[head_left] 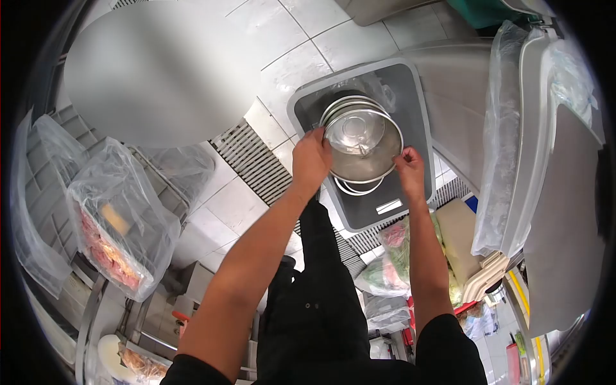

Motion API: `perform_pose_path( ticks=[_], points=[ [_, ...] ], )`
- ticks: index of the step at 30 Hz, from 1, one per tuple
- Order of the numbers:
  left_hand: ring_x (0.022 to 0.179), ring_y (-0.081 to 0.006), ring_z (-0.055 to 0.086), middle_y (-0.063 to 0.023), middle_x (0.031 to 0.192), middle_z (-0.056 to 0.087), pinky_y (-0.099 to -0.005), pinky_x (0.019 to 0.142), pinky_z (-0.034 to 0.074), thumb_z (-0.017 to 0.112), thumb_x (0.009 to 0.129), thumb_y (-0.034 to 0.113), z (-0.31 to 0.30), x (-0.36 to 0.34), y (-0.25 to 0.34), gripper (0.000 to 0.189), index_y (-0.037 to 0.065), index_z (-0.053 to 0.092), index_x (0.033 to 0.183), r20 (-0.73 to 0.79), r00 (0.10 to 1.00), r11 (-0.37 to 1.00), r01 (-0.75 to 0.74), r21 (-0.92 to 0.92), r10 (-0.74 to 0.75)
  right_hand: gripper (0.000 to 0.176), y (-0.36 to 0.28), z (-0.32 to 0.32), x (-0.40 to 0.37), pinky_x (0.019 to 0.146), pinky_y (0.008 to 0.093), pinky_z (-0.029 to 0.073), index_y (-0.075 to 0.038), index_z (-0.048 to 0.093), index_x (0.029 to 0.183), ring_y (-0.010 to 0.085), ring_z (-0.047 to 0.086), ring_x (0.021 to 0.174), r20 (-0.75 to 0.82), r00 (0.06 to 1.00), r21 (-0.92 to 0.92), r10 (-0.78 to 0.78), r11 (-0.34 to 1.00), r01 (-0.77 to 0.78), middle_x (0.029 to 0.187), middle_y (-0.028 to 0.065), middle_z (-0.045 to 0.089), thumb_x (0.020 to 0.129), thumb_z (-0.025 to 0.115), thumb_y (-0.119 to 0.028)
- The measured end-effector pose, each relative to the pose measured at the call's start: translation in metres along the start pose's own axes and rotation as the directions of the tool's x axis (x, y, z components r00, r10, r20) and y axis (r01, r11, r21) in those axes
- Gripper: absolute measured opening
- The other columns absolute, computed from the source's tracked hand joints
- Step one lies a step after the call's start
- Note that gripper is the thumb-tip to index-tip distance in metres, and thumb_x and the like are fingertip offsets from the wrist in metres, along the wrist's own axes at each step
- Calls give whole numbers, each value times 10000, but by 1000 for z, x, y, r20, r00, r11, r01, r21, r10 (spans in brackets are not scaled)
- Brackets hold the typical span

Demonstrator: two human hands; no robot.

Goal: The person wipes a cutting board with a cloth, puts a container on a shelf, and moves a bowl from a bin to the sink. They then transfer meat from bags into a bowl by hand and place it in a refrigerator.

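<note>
A round metal bowl is held by its rim over a grey plastic bin. My left hand grips the rim at the left. On the right side, my right hand pinches the rim between thumb and fingers. More round metal rims show just behind the bowl, and a white round rim shows below it. Clear plastic lies in the far part of the bin. The bowl covers much of what is inside the bin.
A large round pale surface fills the upper left. Bagged meat rests on a rack at the left. Drain grates cross the tiled floor. Bagged vegetables are at the lower right, beside grey bins lined with plastic.
</note>
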State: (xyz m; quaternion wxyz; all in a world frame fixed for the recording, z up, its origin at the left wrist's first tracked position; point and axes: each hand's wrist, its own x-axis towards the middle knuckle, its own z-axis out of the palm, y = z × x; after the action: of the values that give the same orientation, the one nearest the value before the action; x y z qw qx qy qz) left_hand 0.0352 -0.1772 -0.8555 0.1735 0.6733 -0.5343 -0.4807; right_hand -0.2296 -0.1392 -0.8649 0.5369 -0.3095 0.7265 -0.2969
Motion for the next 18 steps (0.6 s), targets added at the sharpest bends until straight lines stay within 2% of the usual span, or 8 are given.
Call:
perform_pose_path(
  ticks=[3, 5, 6, 8, 12, 15, 17, 18],
  points=[
    [885, -408, 624, -262, 1012, 623, -438, 789, 501, 517, 833, 53, 1, -18, 24, 440, -1, 492, 1270, -87, 996, 993, 18, 115, -8, 60, 16, 10, -2, 588, 212, 387, -34, 550, 809, 49, 478, 643, -100, 995, 3, -2, 1000, 2, 726, -27, 568, 783, 576, 13],
    [883, -420, 616, -266, 1015, 624, -465, 783, 491, 504, 830, 28, 7, -25, 26, 430, -3, 495, 1259, -159, 987, 999, 25, 21, -22, 133, 21, 33, 4, 613, 223, 425, -23, 584, 933, 56, 514, 669, -351, 915, 11, -197, 977, 215, 747, -1, 610, 802, 576, -3],
    [883, -420, 616, -266, 1015, 624, -465, 783, 491, 504, 830, 28, 12, -26, 20, 430, -3, 495, 1259, -159, 987, 1000, 22, 20, -19, 133, 16, 39, 4, 613, 223, 425, -23, 584, 933, 56, 514, 669, -353, 914, 11, -199, 976, 217, 747, -1, 610, 802, 576, -3],
    [878, -424, 610, -260, 1047, 609, -469, 770, 492, 511, 820, 7, 18, -29, 9, 438, -20, 466, 1255, -157, 987, 999, 31, 19, -28, 196, 4, 48, 3, 642, 239, 460, -29, 585, 1011, 64, 554, 687, -407, 906, -100, -120, 991, 87, 769, 29, 650, 818, 560, -2],
    [880, -428, 611, -265, 1052, 612, -479, 780, 485, 503, 823, 5, 18, -36, 3, 457, 2, 421, 1272, -158, 984, 996, 82, -29, -85, 188, -7, 54, 7, 638, 258, 467, -33, 588, 1006, 90, 561, 655, -409, 908, -77, -87, 995, 61, 752, 51, 657, 819, 568, -35],
    [876, -426, 616, -258, 1051, 620, -482, 782, 478, 496, 829, 3, 18, -39, -4, 455, 30, 384, 1269, -96, 978, 979, 176, -102, -186, 204, -7, 55, 15, 651, 250, 449, -12, 575, 996, 102, 548, 700, -401, 907, -208, -125, 977, 42, 799, 57, 647, 795, 600, -37],
    [889, -408, 633, -251, 1042, 635, -459, 775, 486, 480, 842, 11, 20, -40, -5, 366, 23, 406, 1201, -152, 970, 975, 167, -150, -189, 148, -8, 55, 22, 619, 259, 429, -21, 574, 872, 103, 517, 668, -415, 902, -252, -122, 968, 16, 744, 39, 612, 754, 642, -78],
    [889, -408, 633, -251, 1042, 635, -459, 775, 486, 480, 842, 11, 21, -40, -6, 366, 23, 406, 1201, -151, 970, 974, 168, -151, -190, 148, -9, 54, 25, 619, 259, 429, -21, 574, 872, 103, 517, 668, -415, 901, -253, -122, 967, 14, 744, 39, 612, 754, 642, -78]
  ],
)
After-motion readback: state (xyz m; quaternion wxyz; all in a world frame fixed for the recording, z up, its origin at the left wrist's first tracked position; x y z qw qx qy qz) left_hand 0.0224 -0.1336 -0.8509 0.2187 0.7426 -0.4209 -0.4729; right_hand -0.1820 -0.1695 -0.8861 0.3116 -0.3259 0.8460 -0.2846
